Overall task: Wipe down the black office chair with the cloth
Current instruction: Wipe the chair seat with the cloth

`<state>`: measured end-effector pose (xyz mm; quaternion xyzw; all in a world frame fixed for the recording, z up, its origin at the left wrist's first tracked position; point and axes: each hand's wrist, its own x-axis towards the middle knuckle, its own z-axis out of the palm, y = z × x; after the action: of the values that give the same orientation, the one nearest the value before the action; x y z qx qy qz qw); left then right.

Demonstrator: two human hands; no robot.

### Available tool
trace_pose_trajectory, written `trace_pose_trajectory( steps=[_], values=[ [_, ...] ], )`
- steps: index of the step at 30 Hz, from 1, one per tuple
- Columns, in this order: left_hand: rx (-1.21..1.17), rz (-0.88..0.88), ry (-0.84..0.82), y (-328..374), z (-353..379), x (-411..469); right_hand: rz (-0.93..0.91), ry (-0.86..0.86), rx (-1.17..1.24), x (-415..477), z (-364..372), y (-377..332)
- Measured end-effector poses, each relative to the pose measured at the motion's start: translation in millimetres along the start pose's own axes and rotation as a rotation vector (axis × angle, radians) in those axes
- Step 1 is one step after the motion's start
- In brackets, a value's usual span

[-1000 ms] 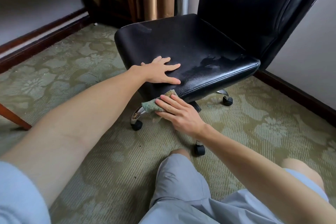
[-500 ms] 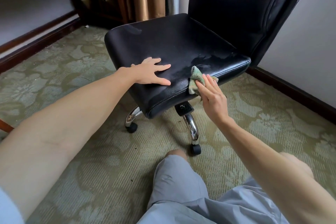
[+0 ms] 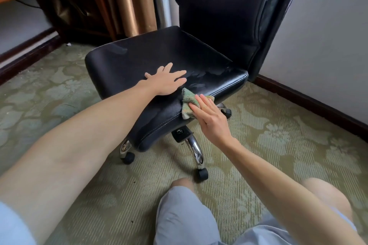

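Maybe halfway: right grip (image 3: 211,117), fingers straight, presses the cloth (image 3: 188,101) on the chair (image 3: 151,59) seat's edge, 4 o'clock of the left grip (image 3: 165,80), which lies flat, holding nothing. Backrest (image 3: 219,12) looks not yet wiped.

Chair backrest (image 3: 217,10) top beyond upper edge
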<state>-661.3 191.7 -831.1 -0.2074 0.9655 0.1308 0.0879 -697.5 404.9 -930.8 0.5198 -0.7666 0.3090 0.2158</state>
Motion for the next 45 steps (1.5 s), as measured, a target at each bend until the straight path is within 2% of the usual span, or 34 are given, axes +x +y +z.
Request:
trace_pose_trajectory(
  steps=[7,11,15,18,21,24,27,29,33,37,40,45],
  values=[
    [0.061,0.018,-0.052,28.0,-3.6,36.8,-0.08,-0.034,0.034,2.7,-1.0,22.1],
    [0.138,0.034,-0.16,33.2,-1.9,48.5,-0.008,-0.042,0.056,7.3,-8.9,54.4],
    [0.167,0.024,-0.199,33.0,-5.6,51.4,0.137,-0.054,0.092,17.4,-20.8,95.9],
    [0.138,0.018,-0.202,34.4,-4.9,50.6,0.354,-0.022,0.169,26.1,-29.0,128.8],
    [0.125,0.013,-0.183,35.9,-3.1,49.7,0.563,0.035,0.349,35.2,-32.1,152.9],
    [0.119,-0.001,-0.168,38.0,-1.2,50.3,0.703,0.133,0.525,42.4,-26.6,156.1],
    [0.139,-0.02,-0.167,42.5,0.4,52.9,0.803,0.221,0.566,44.8,-21.7,143.9],
    [0.149,-0.03,-0.169,45.3,1.0,54.6,0.77,0.233,0.538,42.2,-19.4,123.9],
    [0.153,-0.045,-0.154,46.0,2.6,57.5,0.542,0.143,0.48,17.1,-3.8,67.0],
    [0.149,-0.052,-0.143,47.2,4.3,54.7,0.448,0.083,0.39,15.0,-3.5,81.5],
    [0.131,-0.058,-0.136,49.5,5.6,54.0,0.483,0.071,0.365,30.6,-12.6,114.5],
    [0.125,-0.079,-0.135,58.1,6.5,60.6,0.658,0.067,0.337,62.7,-26.6,169.3]
  ],
)
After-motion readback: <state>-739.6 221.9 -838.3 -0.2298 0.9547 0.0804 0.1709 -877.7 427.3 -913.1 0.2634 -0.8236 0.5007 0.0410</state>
